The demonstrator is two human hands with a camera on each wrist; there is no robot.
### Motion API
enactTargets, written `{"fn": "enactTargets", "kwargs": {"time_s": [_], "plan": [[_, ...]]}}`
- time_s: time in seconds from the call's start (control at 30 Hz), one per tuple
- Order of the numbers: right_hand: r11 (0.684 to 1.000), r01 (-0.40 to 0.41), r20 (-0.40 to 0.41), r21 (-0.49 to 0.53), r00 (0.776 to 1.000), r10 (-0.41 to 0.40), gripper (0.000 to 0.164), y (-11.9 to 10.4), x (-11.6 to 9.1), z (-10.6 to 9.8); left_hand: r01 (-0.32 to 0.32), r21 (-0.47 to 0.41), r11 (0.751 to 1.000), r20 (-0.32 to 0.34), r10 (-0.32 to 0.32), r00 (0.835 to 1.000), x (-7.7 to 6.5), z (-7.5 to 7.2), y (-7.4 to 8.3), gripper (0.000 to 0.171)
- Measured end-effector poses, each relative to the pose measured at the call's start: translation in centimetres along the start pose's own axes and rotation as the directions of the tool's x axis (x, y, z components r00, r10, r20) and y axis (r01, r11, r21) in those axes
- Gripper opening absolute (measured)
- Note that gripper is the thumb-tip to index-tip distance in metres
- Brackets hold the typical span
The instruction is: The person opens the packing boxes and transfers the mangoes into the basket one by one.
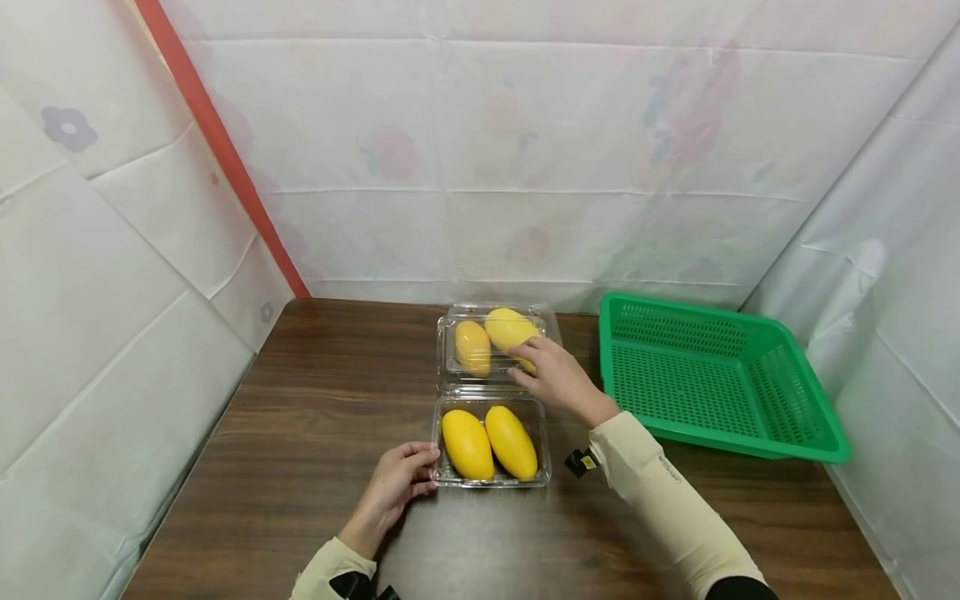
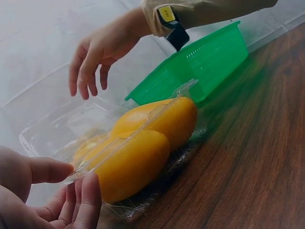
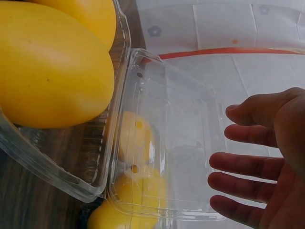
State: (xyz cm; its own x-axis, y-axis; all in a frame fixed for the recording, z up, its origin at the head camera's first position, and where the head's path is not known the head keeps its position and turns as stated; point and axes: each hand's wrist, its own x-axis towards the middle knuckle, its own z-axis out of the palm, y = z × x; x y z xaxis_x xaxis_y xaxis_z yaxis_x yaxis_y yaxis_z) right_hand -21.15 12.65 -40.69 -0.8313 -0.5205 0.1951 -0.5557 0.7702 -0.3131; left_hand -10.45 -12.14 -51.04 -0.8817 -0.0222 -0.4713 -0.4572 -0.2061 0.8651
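Observation:
A clear plastic clamshell box [image 1: 491, 484] holds two yellow mangoes [image 1: 467, 444] side by side, its hinged lid [image 3: 186, 133] swung up on the far side. My left hand [image 1: 397, 483] pinches the box's near left rim between thumb and fingers, as the left wrist view shows. Over the lid hovers my right hand [image 1: 558, 379], fingers loosely extended and apart from the lid in the right wrist view [image 3: 267, 167]. Behind the lid, two more mangoes [image 1: 472, 348] show through the plastic, in a second clear box [image 1: 551, 325].
A green perforated basket [image 1: 720, 442] stands on the right of the brown wooden table [image 1: 300, 417]. White patterned sheeting [image 1: 487, 125] hangs along the back and both sides, with a red strip [image 1: 225, 158] at the left corner.

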Motion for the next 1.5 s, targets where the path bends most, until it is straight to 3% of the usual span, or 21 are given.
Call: {"fn": "enactTargets", "kwargs": {"time_s": [0.7,0.87,1.2,1.5], "plan": [[0.995,-0.008,0.031,0.101,1.0,0.005,0.032,-0.7,-1.9,0.6,-0.011,0.028,1.0,0.029,0.011,1.0,0.1,-0.4,0.3,0.02],[0.991,-0.028,0.069,0.128,0.997,0.019,0.034,-0.8,-2.3,1.0,-0.015,0.036,0.999,0.063,0.013,0.998,0.3,-0.7,0.3,0.018],[0.988,-0.061,0.141,0.145,0.989,0.04,0.036,-1.5,-2.9,1.6,-0.015,0.035,0.999,0.057,0.013,0.998,0.3,-0.4,0.2,0.025],[0.989,-0.058,0.195,0.136,0.98,0.031,0.04,-1.6,-3.3,2.6,-0.015,0.037,0.999,0.085,0.012,0.996,0.3,-0.7,0.3,0.016]]}}
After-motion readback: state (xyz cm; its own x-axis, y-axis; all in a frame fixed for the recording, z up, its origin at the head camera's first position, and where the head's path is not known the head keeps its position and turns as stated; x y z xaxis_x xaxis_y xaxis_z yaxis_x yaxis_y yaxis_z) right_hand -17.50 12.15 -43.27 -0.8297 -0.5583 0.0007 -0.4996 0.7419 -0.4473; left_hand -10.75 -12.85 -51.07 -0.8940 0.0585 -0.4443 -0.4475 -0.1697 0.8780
